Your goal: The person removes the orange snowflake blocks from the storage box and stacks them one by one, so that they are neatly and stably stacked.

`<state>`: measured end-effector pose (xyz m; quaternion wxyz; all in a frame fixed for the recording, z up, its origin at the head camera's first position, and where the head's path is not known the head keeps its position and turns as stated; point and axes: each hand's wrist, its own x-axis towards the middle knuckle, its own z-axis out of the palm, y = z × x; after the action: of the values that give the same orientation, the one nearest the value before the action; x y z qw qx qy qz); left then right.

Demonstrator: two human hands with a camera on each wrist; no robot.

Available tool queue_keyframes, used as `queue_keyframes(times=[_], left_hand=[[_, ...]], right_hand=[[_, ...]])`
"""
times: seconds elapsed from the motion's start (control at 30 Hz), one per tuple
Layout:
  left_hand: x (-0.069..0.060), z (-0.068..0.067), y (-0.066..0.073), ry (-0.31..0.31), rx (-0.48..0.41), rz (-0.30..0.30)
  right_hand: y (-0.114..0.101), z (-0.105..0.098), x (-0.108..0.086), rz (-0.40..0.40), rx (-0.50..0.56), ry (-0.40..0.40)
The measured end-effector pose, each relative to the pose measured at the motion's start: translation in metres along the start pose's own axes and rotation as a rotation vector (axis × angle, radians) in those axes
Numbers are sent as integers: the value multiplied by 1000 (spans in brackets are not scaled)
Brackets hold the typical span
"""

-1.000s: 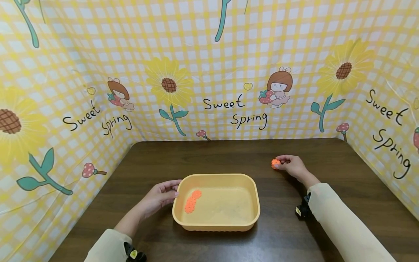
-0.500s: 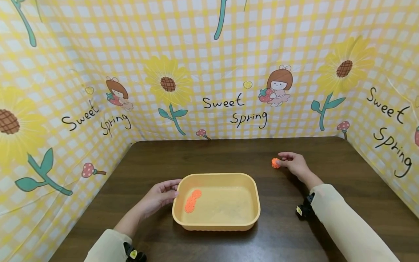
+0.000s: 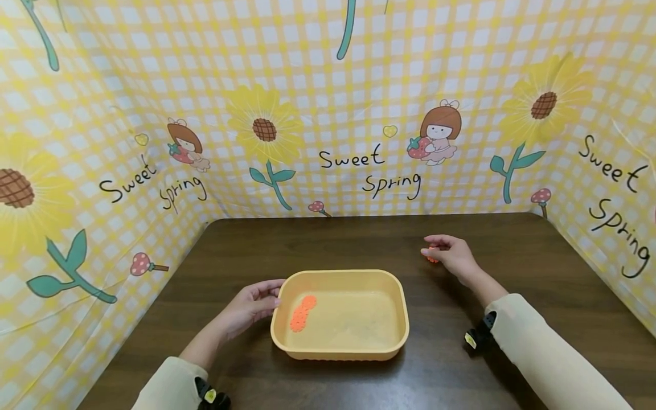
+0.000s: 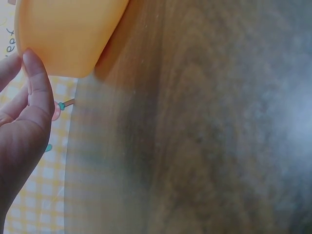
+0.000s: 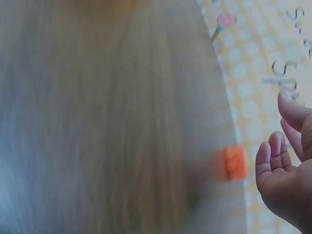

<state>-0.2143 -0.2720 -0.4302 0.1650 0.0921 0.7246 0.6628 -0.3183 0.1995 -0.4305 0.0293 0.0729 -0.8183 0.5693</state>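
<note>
My left hand (image 3: 251,306) pinches the left rim of a yellow plastic tub (image 3: 343,354), its thumb on the rim as the left wrist view shows. Inside the tub, at the left, lie a few flat orange notched discs (image 3: 298,319), partly overlapping. At the back right, a small orange notched round piece (image 3: 433,260) stands on the table, partly hidden behind my right hand (image 3: 456,259). In the right wrist view that orange piece (image 5: 236,163) looks blocky and sits apart from my right hand (image 5: 290,170), whose fingers are loosely bent around nothing.
The dark wooden table (image 3: 256,245) carries the tub near its middle. A yellow checked cloth (image 3: 348,102) with printed flowers and lettering rises behind it and on both sides. Black wrist cameras (image 3: 479,333) are strapped over pale sleeves (image 3: 543,353).
My right hand pinched the orange piece a second ago; it has since let go and shifted slightly, now partly covering the piece. The left hand and the tub have stayed in place.
</note>
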Motion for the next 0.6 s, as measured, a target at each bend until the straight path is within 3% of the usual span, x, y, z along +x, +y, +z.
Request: queue_keyframes(times=[0.4, 0.6], left_hand=[[0, 1, 1, 9, -1, -5], [-1, 2, 1, 6, 1, 1]], right_hand=[[-44, 32, -10, -53, 48, -64], [-66, 48, -21, -64, 79, -132]])
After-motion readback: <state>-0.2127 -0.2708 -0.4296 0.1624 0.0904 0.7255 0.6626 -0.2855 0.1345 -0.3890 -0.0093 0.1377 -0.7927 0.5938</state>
